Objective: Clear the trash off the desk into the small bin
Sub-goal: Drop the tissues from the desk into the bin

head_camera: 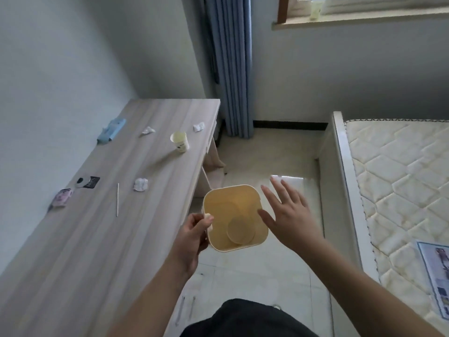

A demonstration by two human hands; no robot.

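My left hand (193, 235) grips the left rim of a small cream bin (245, 203), held in the air just off the desk's right edge; its inside looks empty. My right hand (288, 212) hovers open beside the bin's right wall, fingers spread. On the wooden desk (97, 239) lie a crumpled tissue (141, 184), a thin white stick (117, 200), a paper cup (180, 141), two more tissue wads (148, 130) (198, 126), a blue packet (111, 131), a black wrapper (88, 182) and a pink wrapper (62, 197).
A wall runs along the desk's left side. A bare mattress (401, 186) in a white frame stands at the right, with tiled floor (262, 152) between it and the desk. A blue curtain (230, 69) hangs behind the desk's far end.
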